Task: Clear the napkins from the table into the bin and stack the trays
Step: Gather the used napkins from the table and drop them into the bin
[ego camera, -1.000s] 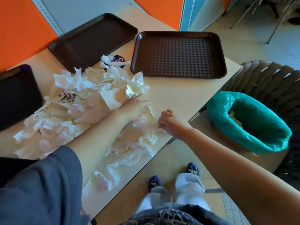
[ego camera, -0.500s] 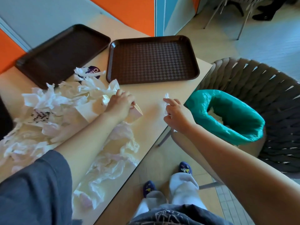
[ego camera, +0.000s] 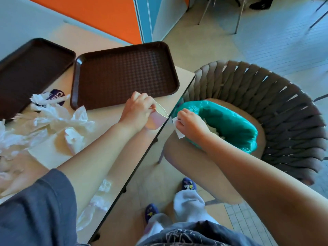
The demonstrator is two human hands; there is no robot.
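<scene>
Fingers [ego camera: 184, 121] of the right hand [ego camera: 192, 124] are closed on a napkin scrap [ego camera: 179, 133] above the green-lined bin [ego camera: 236, 125]; the left hand [ego camera: 137, 110] grips a folded napkin [ego camera: 159, 112]. At nine o'clock, crumpled napkins [ego camera: 58, 118] are left, brown trays [ego camera: 124, 75] unstacked.

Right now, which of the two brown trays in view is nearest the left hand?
The right-hand tray, the one with the clear waffle pattern, by the table's corner. The left hand is just off its near edge; the other tray lies farther left.

The place looks like a canteen or fast-food dining area: brown plastic serving trays [ego camera: 124, 75] lie on a pale counter [ego camera: 110, 121] strewn with crumpled napkins [ego camera: 58, 118], beside bright orange wall panels [ego camera: 99, 13], a tiled floor [ego camera: 284, 41] and metal-legged chairs [ego camera: 237, 15].
</scene>
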